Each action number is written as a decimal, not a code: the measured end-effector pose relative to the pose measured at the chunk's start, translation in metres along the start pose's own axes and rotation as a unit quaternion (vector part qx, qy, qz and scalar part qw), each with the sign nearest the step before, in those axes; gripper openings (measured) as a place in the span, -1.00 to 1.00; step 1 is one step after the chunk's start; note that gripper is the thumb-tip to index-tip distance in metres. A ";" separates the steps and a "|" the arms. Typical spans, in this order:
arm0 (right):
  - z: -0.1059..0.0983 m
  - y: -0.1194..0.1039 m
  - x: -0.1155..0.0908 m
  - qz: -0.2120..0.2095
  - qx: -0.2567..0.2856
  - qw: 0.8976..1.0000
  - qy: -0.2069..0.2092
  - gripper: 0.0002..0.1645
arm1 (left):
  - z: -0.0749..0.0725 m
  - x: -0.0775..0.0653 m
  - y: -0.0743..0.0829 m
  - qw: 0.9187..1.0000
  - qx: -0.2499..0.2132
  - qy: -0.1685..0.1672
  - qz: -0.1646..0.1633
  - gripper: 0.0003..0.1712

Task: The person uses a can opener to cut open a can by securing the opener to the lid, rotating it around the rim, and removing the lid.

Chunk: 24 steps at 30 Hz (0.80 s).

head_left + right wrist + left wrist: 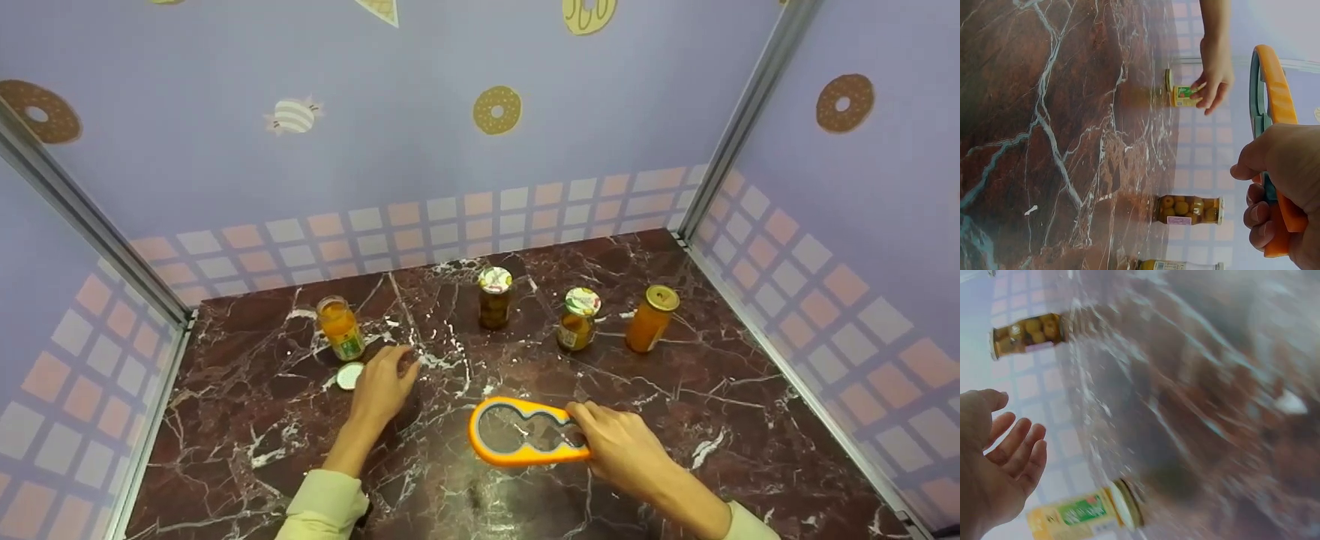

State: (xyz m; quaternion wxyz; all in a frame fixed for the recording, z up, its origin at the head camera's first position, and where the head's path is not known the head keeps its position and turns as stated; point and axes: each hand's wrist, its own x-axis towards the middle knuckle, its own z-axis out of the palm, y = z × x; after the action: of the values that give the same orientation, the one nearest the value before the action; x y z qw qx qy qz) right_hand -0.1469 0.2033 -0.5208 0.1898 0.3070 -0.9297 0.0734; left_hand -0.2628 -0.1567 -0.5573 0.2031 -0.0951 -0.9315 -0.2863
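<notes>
My right hand (626, 446) grips one end of an orange and grey jar opener (523, 456), held over the front of the table with its round openings facing up. My left hand (382, 379) holds nothing; its fingers are loosely bent in the left wrist view. Just left of it, a loose lid (348, 376), pale inside, lies on the tabletop. Behind that lid stands a lidless glass jar (339, 330) with orange contents and a green label.
Toward the back middle stands a lidded jar of olive-like fruit (1188, 209). Farther right are a second jar with a patterned lid (576, 326) and an orange-filled jar with a gold lid (651, 322). Patterned walls enclose the dark marbled table (247, 427) on three sides.
</notes>
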 end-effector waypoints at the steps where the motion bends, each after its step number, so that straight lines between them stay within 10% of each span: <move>1: 0.000 0.001 -0.001 0.002 -0.001 1.000 -0.001 -0.52 | 0.002 0.002 0.004 1.000 -0.006 -0.009 0.000 -0.66; 24: -0.002 0.007 -0.012 0.033 0.002 0.999 -0.007 -0.22 | 0.053 0.062 0.048 0.978 -0.182 -0.100 -0.017 -0.33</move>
State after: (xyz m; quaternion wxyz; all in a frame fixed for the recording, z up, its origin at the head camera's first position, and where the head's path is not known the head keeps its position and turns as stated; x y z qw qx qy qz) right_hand -0.1408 0.2159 -0.5236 0.1800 0.2771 -0.9405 0.0793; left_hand -0.3219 -0.0832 -0.5464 0.0833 -0.1427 -0.8810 -0.4433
